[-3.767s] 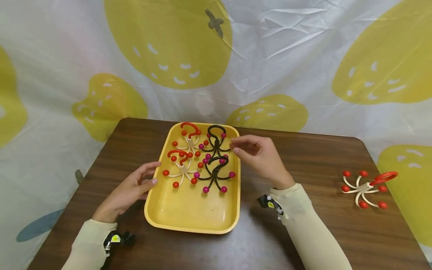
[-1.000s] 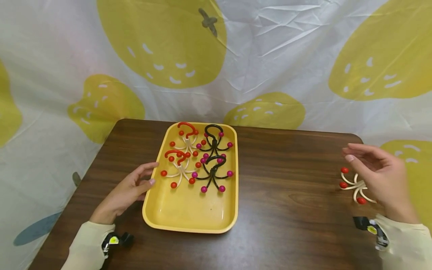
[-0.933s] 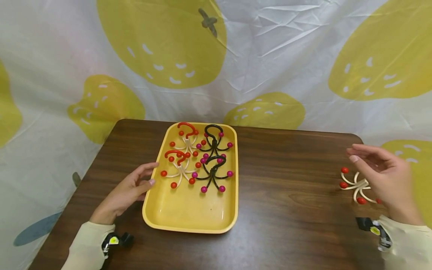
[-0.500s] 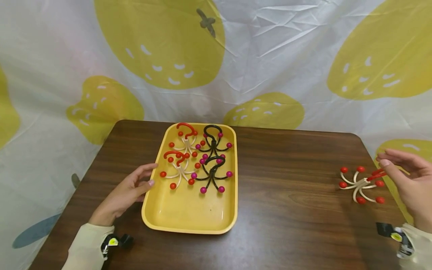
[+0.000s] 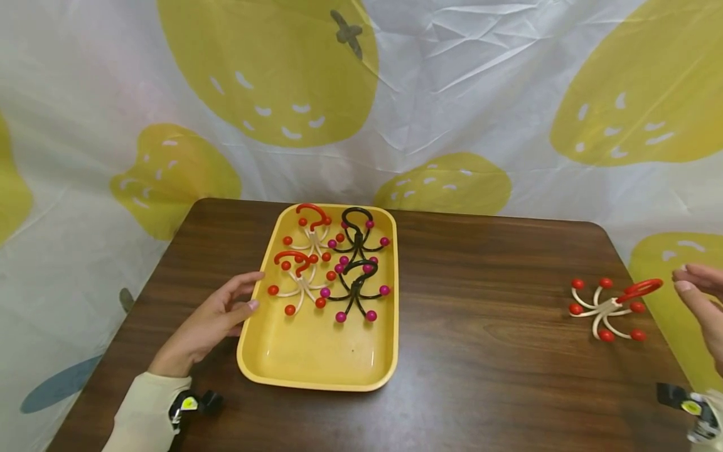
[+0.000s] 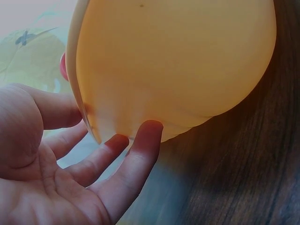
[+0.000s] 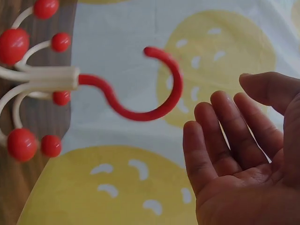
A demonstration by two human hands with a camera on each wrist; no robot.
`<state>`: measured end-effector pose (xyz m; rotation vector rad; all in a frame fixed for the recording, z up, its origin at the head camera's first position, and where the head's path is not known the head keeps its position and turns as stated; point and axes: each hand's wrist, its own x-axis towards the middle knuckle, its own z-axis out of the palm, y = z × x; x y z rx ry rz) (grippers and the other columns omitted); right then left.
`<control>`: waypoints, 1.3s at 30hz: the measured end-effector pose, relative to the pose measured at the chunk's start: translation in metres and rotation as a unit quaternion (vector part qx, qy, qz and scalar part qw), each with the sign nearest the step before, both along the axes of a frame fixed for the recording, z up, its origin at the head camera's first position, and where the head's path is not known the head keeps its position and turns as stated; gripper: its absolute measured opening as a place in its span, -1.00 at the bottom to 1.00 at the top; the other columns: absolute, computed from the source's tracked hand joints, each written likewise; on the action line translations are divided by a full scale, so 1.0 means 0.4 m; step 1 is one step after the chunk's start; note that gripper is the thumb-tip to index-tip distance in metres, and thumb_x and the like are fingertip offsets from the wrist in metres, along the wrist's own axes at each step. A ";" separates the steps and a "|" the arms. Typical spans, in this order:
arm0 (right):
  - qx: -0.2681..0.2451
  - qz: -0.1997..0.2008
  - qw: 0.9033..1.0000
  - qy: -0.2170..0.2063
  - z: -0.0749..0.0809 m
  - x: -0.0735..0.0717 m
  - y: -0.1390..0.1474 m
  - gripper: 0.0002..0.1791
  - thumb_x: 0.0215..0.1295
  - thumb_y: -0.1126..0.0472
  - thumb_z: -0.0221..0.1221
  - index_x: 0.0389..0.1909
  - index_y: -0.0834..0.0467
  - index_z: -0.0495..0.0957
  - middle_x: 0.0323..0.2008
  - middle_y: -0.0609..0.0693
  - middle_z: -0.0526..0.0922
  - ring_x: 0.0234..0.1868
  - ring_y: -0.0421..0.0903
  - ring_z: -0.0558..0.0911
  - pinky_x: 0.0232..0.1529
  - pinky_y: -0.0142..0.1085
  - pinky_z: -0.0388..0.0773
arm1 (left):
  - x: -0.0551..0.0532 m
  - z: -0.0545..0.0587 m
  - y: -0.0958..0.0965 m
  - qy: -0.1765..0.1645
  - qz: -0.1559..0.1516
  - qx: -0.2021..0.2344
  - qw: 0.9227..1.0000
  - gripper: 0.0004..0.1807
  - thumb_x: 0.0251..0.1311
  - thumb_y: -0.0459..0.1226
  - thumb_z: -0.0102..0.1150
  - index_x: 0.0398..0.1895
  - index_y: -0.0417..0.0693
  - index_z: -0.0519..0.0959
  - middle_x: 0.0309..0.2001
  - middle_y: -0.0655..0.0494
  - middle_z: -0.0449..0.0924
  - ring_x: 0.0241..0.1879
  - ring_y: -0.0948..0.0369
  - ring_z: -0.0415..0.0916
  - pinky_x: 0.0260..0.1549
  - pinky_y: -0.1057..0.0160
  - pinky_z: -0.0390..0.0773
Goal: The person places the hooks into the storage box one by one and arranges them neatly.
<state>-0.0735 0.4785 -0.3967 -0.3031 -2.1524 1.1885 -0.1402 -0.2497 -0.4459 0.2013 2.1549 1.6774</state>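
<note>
Four hook hangers with ball-tipped arms lie in the yellow tray (image 5: pixel 316 355): white-and-red hangers (image 5: pixel 303 284) on the left, black hangers with magenta balls (image 5: pixel 356 290) on the right. My left hand (image 5: pixel 206 326) rests at the tray's left side. In the left wrist view, its relaxed fingers (image 6: pixel 147 136) touch the tray wall, with the thumb at the rim. Another white hanger (image 5: pixel 607 307) with a red hook and red balls lies on the table at the right. Just beyond its hook, my right hand (image 5: pixel 706 301) is partly out of view; the right wrist view shows it empty, fingers extended.
The brown wooden table (image 5: pixel 497 326) ends at the right near the lone hanger, whose red hook reaches past the edge. A white curtain (image 5: pixel 429 94) with yellow fruit prints hangs behind and beside the table.
My right hand has moved from the tray's right rim across to the far right, passing over the lone hanger, which is uncovered again. The left hand, tray and hangers stay in place.
</note>
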 end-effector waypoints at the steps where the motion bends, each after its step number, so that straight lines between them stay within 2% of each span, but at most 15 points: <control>1: 0.000 -0.001 1.000 -0.007 -0.005 0.003 0.003 -0.54 0.51 0.48 0.12 0.32 0.09 0.62 -0.13 -0.67 0.62 0.02 -0.60 0.54 0.08 -0.76 0.34 | 0.000 0.000 0.000 0.000 0.000 0.000 1.000 -0.35 0.60 -0.28 0.09 0.65 0.00 0.14 0.45 -0.39 0.29 0.10 -0.09 0.67 -0.12 -0.03 0.81; 6: -0.012 -0.001 1.000 -0.016 -0.029 0.009 0.005 -0.54 0.44 0.54 0.16 0.28 0.21 0.64 -0.16 -0.65 0.66 0.00 -0.57 0.57 0.03 -0.72 0.37 | 0.000 -0.002 -0.002 0.000 -0.001 -0.002 1.000 -0.35 0.60 -0.27 0.09 0.65 0.01 0.14 0.45 -0.38 0.29 0.12 -0.10 0.67 -0.11 -0.03 0.80; 9: -0.038 0.000 0.999 -0.006 -0.037 0.006 0.002 -0.55 0.38 0.61 0.17 0.20 0.26 0.68 -0.19 -0.58 0.72 -0.02 -0.53 0.62 -0.06 -0.69 0.41 | 0.000 -0.002 -0.003 -0.001 -0.001 -0.005 1.000 -0.34 0.60 -0.26 0.09 0.65 0.02 0.13 0.46 -0.37 0.29 0.14 -0.11 0.66 -0.10 -0.03 0.80; 13: -0.072 -0.007 0.997 0.001 -0.039 -0.001 0.004 -0.58 0.35 0.62 0.18 0.12 0.24 0.73 -0.20 -0.53 0.75 -0.02 -0.53 0.64 -0.06 -0.68 0.41 | -0.001 -0.001 -0.002 -0.002 -0.002 -0.004 1.000 -0.35 0.60 -0.26 0.09 0.65 0.01 0.13 0.46 -0.38 0.29 0.15 -0.12 0.65 -0.09 -0.02 0.80; 20: -0.053 0.000 0.999 -0.005 -0.050 -0.011 0.014 -0.60 0.34 0.61 0.21 0.13 0.29 0.72 -0.18 -0.56 0.74 -0.02 -0.55 0.64 0.06 -0.68 0.34 | -0.004 -0.005 -0.002 -0.001 -0.003 0.000 1.000 -0.35 0.60 -0.25 0.09 0.65 0.01 0.14 0.45 -0.38 0.30 0.13 -0.09 0.66 -0.11 -0.02 0.80; 26: -0.065 0.035 0.997 -0.021 -0.057 -0.012 0.017 -0.57 0.36 0.58 0.22 0.20 0.26 0.69 -0.16 -0.54 0.74 -0.05 -0.56 0.64 0.02 -0.68 0.35 | -0.005 -0.007 -0.003 -0.002 -0.003 0.003 1.000 -0.34 0.60 -0.25 0.09 0.65 0.01 0.13 0.45 -0.37 0.30 0.13 -0.09 0.66 -0.11 -0.02 0.80; 31: -0.047 0.061 0.996 -0.042 -0.060 -0.009 0.014 -0.53 0.40 0.53 0.24 0.28 0.19 0.66 -0.16 -0.57 0.72 -0.09 -0.58 0.63 -0.02 -0.71 0.36 | -0.004 -0.006 -0.003 -0.002 -0.003 0.000 1.000 -0.34 0.60 -0.25 0.09 0.65 0.03 0.13 0.45 -0.37 0.30 0.13 -0.10 0.66 -0.11 -0.02 0.80; 35: -0.109 0.107 0.988 -0.014 -0.063 -0.006 0.011 -0.57 0.38 0.57 0.23 0.21 0.23 0.69 -0.20 -0.42 0.79 -0.14 -0.52 0.69 -0.06 -0.73 0.47 | -0.004 -0.007 -0.002 -0.002 -0.004 0.003 1.000 -0.36 0.61 -0.26 0.07 0.65 0.02 0.13 0.45 -0.38 0.30 0.12 -0.10 0.66 -0.12 -0.02 0.80; 39: -0.187 0.157 0.969 0.028 -0.062 -0.010 0.006 -0.60 0.35 0.63 0.21 0.10 0.24 0.73 -0.17 -0.26 0.84 -0.18 -0.44 0.76 -0.15 -0.69 0.59 | -0.003 -0.006 -0.001 -0.001 0.000 0.003 1.000 -0.36 0.61 -0.27 0.06 0.65 0.01 0.13 0.45 -0.38 0.29 0.10 -0.07 0.67 -0.13 -0.02 0.81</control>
